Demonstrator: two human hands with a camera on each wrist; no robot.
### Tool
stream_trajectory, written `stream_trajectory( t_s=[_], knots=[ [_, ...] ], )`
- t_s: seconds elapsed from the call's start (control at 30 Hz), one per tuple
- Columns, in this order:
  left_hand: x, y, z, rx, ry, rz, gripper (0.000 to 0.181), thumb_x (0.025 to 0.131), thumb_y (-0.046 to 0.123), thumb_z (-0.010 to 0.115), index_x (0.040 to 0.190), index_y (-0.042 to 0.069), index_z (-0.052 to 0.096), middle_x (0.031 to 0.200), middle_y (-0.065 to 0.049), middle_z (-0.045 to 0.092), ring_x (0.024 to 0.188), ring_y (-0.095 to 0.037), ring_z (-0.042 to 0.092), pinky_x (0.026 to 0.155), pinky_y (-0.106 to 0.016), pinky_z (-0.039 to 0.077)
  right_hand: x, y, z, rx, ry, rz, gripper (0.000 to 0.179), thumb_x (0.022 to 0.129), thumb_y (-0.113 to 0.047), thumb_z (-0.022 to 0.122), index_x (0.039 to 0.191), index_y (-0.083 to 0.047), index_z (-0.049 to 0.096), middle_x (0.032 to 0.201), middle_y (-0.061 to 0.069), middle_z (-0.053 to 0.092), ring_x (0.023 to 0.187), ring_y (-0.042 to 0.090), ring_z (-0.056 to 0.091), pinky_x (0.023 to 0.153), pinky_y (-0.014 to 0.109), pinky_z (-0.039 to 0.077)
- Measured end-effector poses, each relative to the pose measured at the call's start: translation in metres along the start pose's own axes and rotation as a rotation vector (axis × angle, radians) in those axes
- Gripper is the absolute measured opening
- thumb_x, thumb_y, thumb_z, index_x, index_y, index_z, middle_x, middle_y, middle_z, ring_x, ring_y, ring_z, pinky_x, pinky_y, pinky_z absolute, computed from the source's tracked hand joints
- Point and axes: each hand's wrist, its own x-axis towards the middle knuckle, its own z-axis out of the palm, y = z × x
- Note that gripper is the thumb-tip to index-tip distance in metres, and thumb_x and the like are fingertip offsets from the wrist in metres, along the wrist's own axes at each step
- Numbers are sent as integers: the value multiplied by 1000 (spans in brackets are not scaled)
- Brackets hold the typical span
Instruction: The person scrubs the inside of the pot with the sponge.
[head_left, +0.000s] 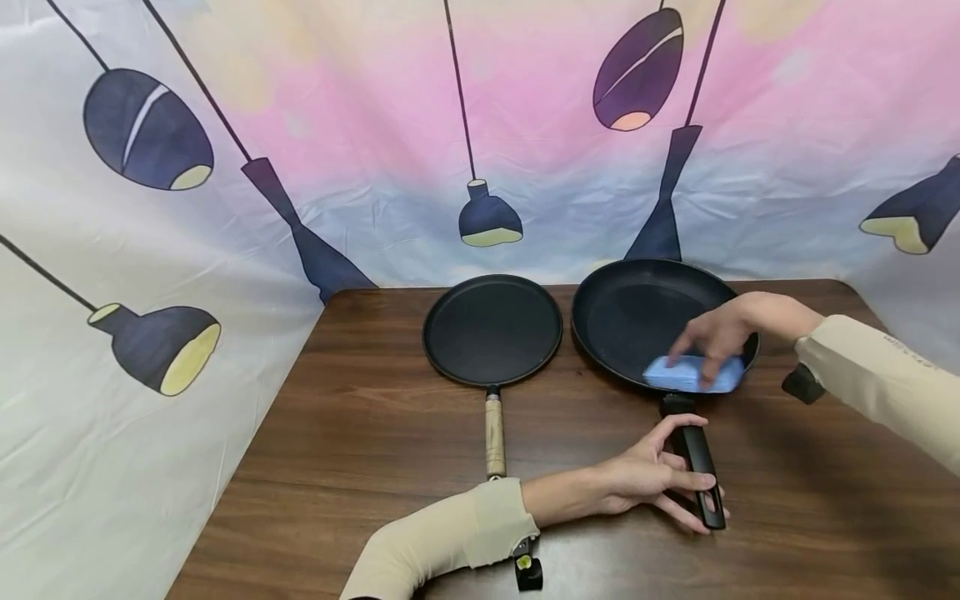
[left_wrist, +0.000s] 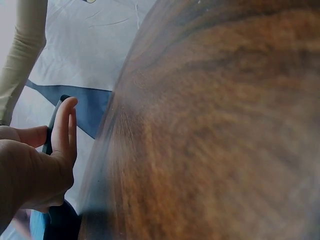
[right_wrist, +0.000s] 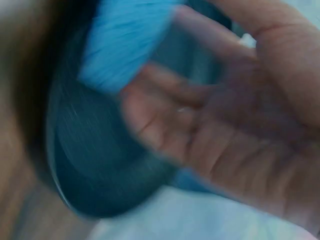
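A large black frying pan lies at the back right of the table, its black handle pointing toward the front. My left hand grips that handle between thumb and fingers; in the left wrist view the hand shows at the left edge with the thumb against the handle. Over the near right part of the pan, my right hand holds a folded blue cloth at the pan's near rim. The right wrist view, blurred, shows the textured cloth at the fingertips, above the dark pan interior.
A flat black crepe pan with a light wooden handle lies left of the frying pan, near the back edge of the brown wooden table. Behind the table hangs a pastel cloth printed with dark lamps.
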Motion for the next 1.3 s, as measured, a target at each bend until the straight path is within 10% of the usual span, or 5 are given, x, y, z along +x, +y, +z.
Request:
stream_trajectory(
  t_s=[0.17,0.3,0.4,0.83,1.3],
  knots=[
    [-1,3,-1,6,6,-31,63,100,-8,57,138,41,44,107,-23,72,119,-62,57,95,-75,47,38,-4,14,-52,305,-221,65,93,-30,76,151,-13,50,92,7,63,78,18,59,68,31,52],
    [-3,2,0,6,9,-50,62,100,-7,57,137,41,43,103,-19,72,120,-61,57,96,-75,46,65,-1,24,-238,611,-224,62,90,-28,80,146,-20,55,119,18,62,98,29,62,76,46,55],
    [-4,1,1,11,15,-52,62,100,-7,57,137,41,43,100,-18,71,120,-62,57,96,-74,47,81,2,21,-348,725,-179,61,90,-28,80,145,-22,56,103,13,60,81,23,55,63,38,48],
    [1,4,7,20,11,-48,62,101,-7,56,137,42,44,96,-19,68,119,-62,57,96,-73,48,96,26,-15,-238,882,178,66,92,-17,77,149,-10,42,125,40,53,95,53,61,77,63,56],
    [1,3,2,-11,13,-28,63,100,-8,56,138,42,42,94,-17,68,120,-63,56,97,-75,46,101,10,6,-305,857,-145,61,92,-19,78,148,-14,54,122,24,61,97,39,63,83,56,56]
  ],
)
